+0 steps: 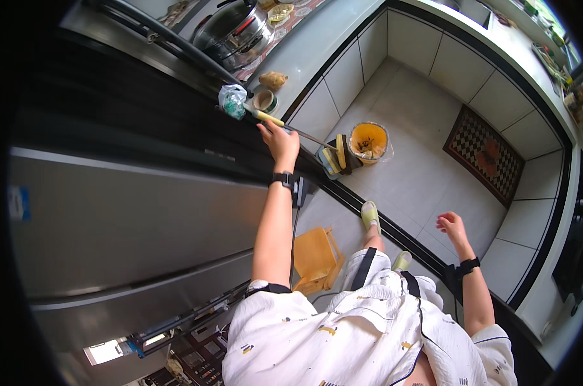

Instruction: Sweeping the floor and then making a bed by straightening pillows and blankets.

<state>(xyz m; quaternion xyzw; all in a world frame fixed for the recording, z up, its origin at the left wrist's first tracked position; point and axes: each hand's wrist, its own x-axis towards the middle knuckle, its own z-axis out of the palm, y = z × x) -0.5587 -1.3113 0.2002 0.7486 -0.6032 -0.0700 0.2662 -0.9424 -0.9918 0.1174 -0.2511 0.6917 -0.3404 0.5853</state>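
My left hand (280,143) is stretched out at the yellow grip of a long-handled cleaning tool (310,137). Its fingers are apart, with the tips at the grip; whether they touch it I cannot make out. The thin metal rod slants down to a yellow and dark head beside a round bin (369,140). That bin has an orange inside and a clear liner, with dark scraps at the bottom. Held low over the floor on the other side, my right hand (452,226) has loosely bent fingers and nothing in it.
A steel pot (233,35), a brown tuber (273,80), a roll of tape (264,101) and a knotted plastic bag (233,101) sit at upper left. A wooden stool (317,257) stands by my legs. A checked mat (487,154) lies along the right cabinets. A dark threshold track (349,196) crosses the floor.
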